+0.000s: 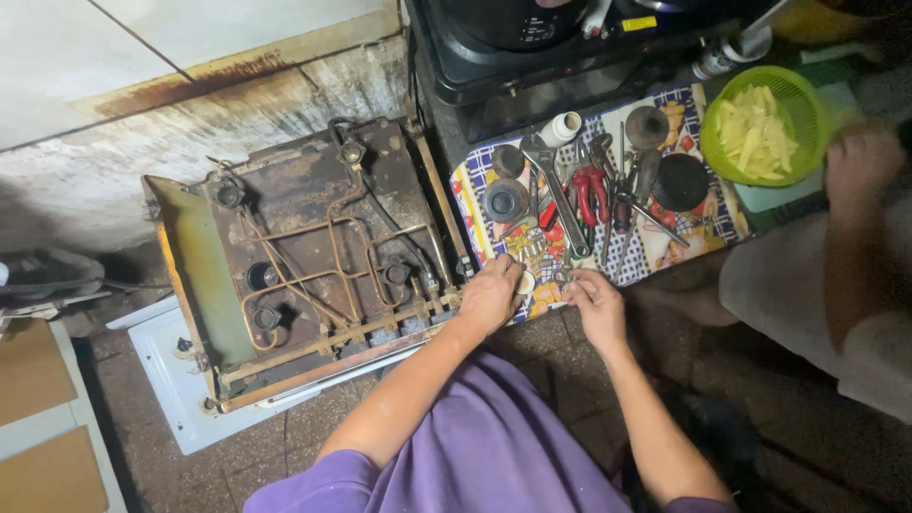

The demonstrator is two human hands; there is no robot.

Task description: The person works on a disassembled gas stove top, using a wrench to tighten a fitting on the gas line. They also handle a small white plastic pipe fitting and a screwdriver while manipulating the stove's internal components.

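**Hands meeting over small parts at the edge of an opened stove**

Both hands are working at the near edge of a patterned cloth (708, 217), just right of the gutted stove body (313, 256).

- Left hand (491, 294) is curling in a loose fist, knuckles up, and is pinching a small pale round part (525, 282) at its fingertips. The hand is lying right at the stove's front right corner, beside the row of valve fittings (408, 323).
- Right hand (597, 302) is resting just beside the left, fingers bent down narrowly onto the cloth; it is touching small metal bits (562, 276) there (too small to tell whether it is gripping one).
- The pale part is sitting between the two hands, nearer the left.

Spread farther up the cloth, away from the hands: an adjustable wrench (556, 190), red-handled pliers (591, 195), round dark burner caps (506, 200), a white tape roll (560, 128).

The stove is lying open, rusty, with copper gas tubes (304, 275) looping across it; a white panel (180, 380) is lying under it.

At far right another person's hand (860, 161) is hovering beside a green colander (766, 123) of pale cut strips.
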